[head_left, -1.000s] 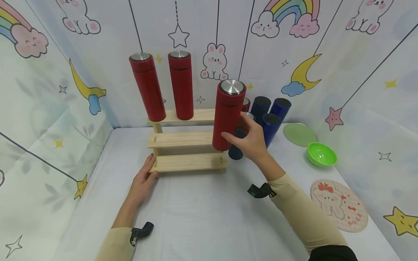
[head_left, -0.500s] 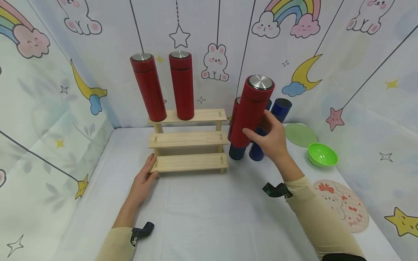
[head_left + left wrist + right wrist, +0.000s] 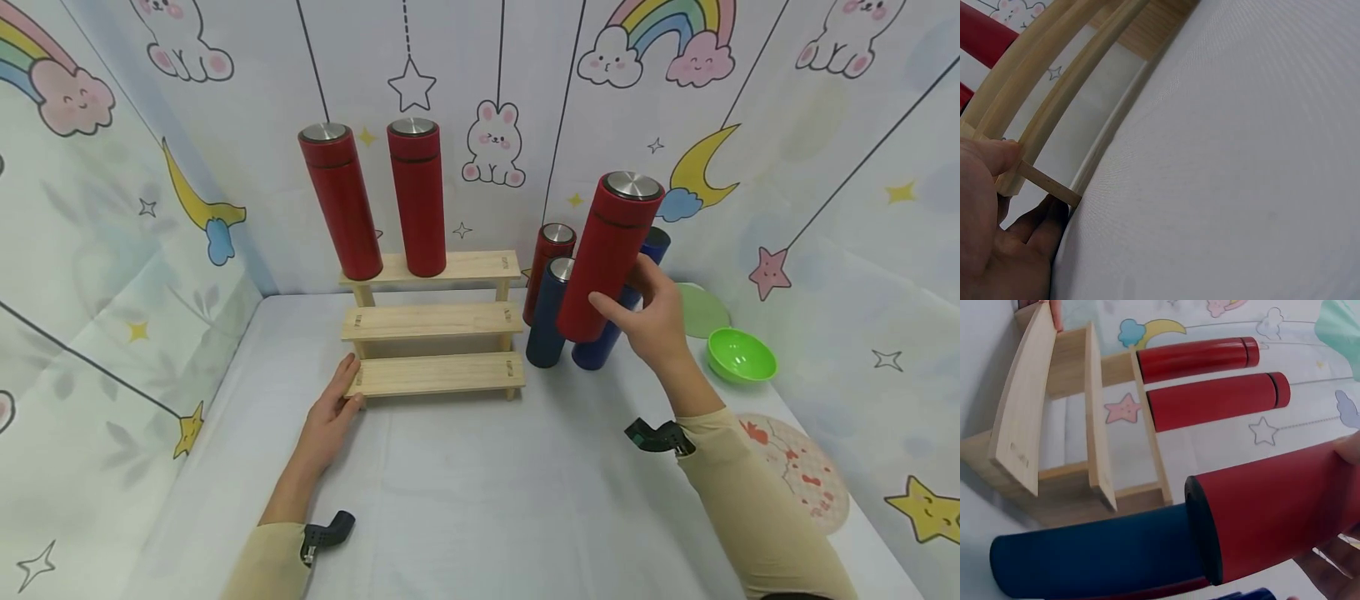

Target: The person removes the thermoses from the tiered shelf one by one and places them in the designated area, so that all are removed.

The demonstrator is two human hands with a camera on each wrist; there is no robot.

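Pale walls (image 3: 457, 50) printed with 2 rainbows (image 3: 633, 25), 2 crescent moons (image 3: 684, 171); white cloth-covered table (image 3: 465, 492); soft light.

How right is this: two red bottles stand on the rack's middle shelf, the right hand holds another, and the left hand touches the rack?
One slip: the two red bottles stand on the top shelf, not the middle, as the head view shows. The right hand holds another red bottle, and the left hand touches the rack.

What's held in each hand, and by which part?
Right hand: silver-topped red flask, by the lower half of its body. Left hand: three-tier wooden rack, by the left end of its bottom shelf.
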